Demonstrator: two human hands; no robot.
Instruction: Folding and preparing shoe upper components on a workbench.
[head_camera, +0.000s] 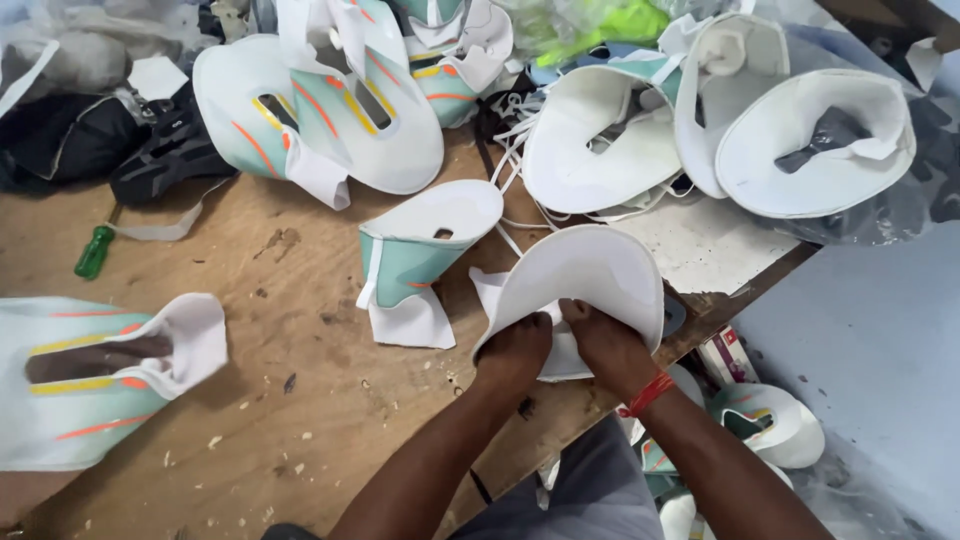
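Observation:
My left hand (515, 350) and my right hand (607, 345) both grip the near edge of a curved white shoe upper (580, 275), held with its white inner lining facing up just above the wooden table's front edge. A red thread band (648, 394) circles my right wrist. Just left of the held piece stands another shoe upper (415, 255), mint green outside and white inside, folded into a cone.
Several more mint-and-white uppers with orange and yellow stripes lie around: one at the left (90, 380), a pile at the back (330, 100), white-lined ones at the right (800, 140). A green-handled screwdriver (95, 250) lies far left. More uppers (770, 420) sit on the floor.

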